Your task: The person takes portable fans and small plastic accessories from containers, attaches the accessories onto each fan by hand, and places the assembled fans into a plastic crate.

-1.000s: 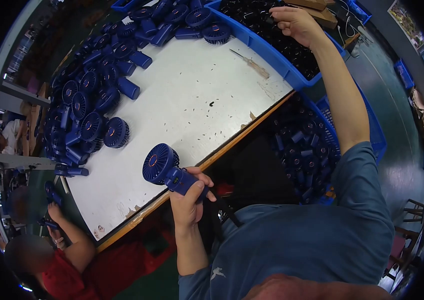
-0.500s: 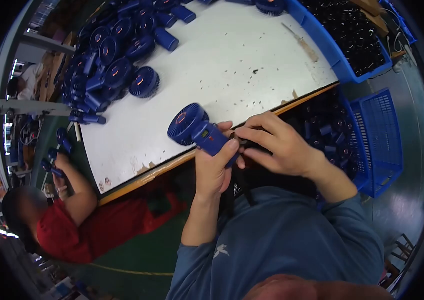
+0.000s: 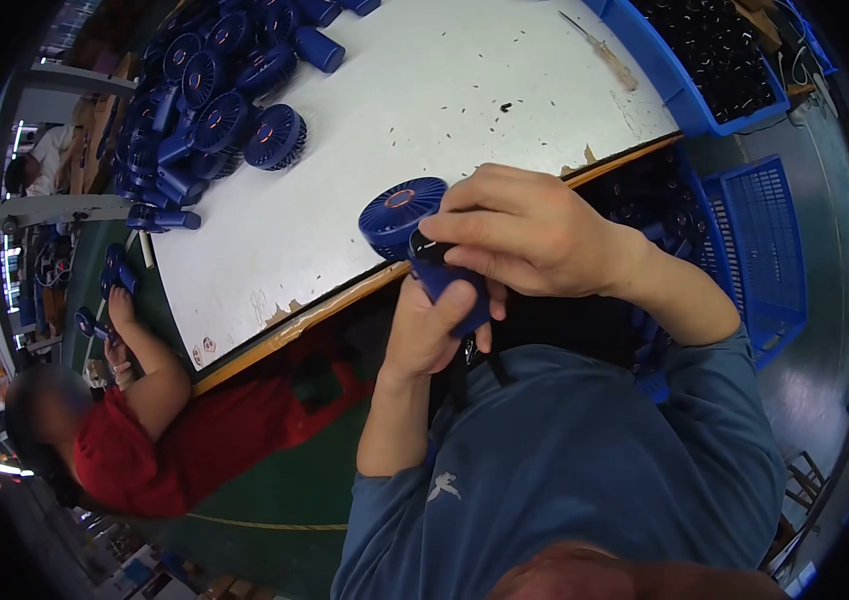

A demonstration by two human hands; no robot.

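A dark blue handheld fan (image 3: 396,208) is tilted over the table's front edge, its round grille toward the upper left. My left hand (image 3: 422,328) is wrapped around its handle from below. At the fan's neck, the fingers of my right hand (image 3: 534,235) pinch a small black piece (image 3: 428,246) with a pale mark on it. That piece lies against the fan, just below the grille; my fingers partly hide the contact. On the white table (image 3: 394,110), a heap of similar blue fans (image 3: 214,125) is piled at the left.
A blue tray (image 3: 644,82) of small black parts stands at the right, with a screwdriver (image 3: 599,50) beside it. Tiny dark bits dot the table. Below right is a blue crate (image 3: 772,250) near more fans. Another person in red (image 3: 139,450) handles fans at left.
My right hand has moved from the handle's lower end up to the fan's neck, bringing the black piece there. The fan has turned and its grille moved slightly right and up.
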